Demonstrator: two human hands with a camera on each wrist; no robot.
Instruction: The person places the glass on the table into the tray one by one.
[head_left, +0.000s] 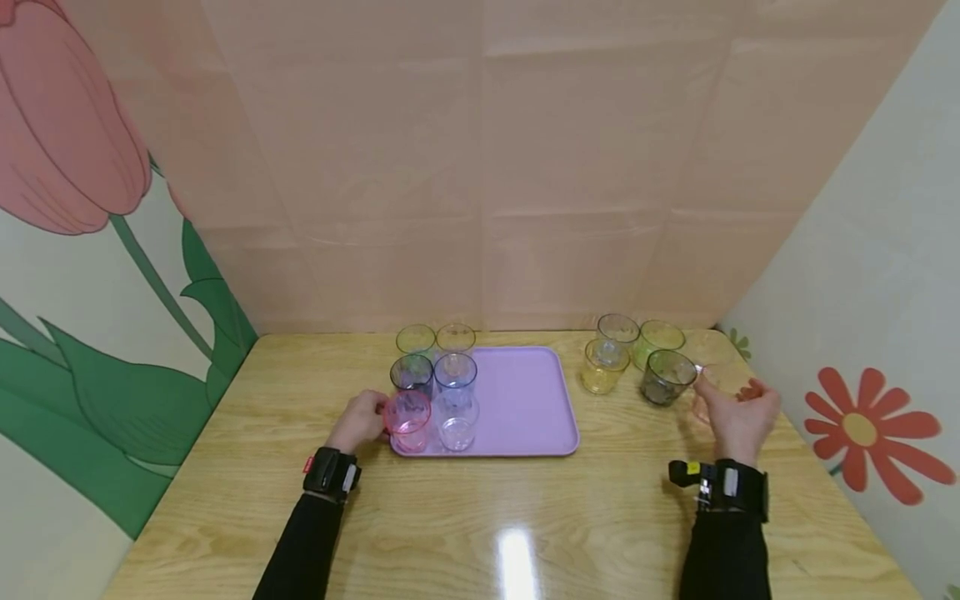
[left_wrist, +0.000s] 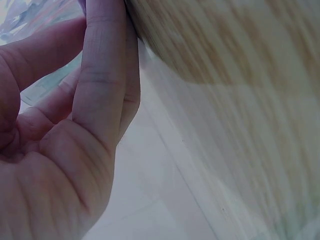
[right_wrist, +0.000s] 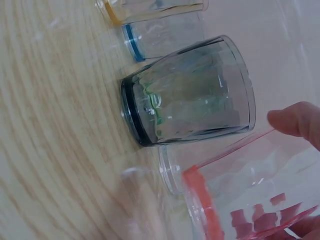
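Note:
My left hand point(head_left: 363, 417) is at the left edge of the purple tray point(head_left: 525, 408), next to a pink glass point(head_left: 408, 425). Its thumb and fingers point(left_wrist: 102, 65) pinch the tray's rim in the left wrist view, with the fingertips partly out of frame. My right hand point(head_left: 738, 417) grips a clear glass with a red-pink base point(right_wrist: 260, 172), thumb near the rim and fingers on the far side. That glass is tilted in the right wrist view. A dark grey glass point(head_left: 666, 379) stands just left of the right hand.
Several tinted glasses stand in two columns on the tray's left side, among them a blue one point(head_left: 455, 375) and a clear one point(head_left: 457, 425). Right of the tray are a yellow glass point(head_left: 603, 371), a green glass point(head_left: 660, 342) and another glass point(head_left: 618, 327). A peach wall point(head_left: 480, 208) rises behind the table.

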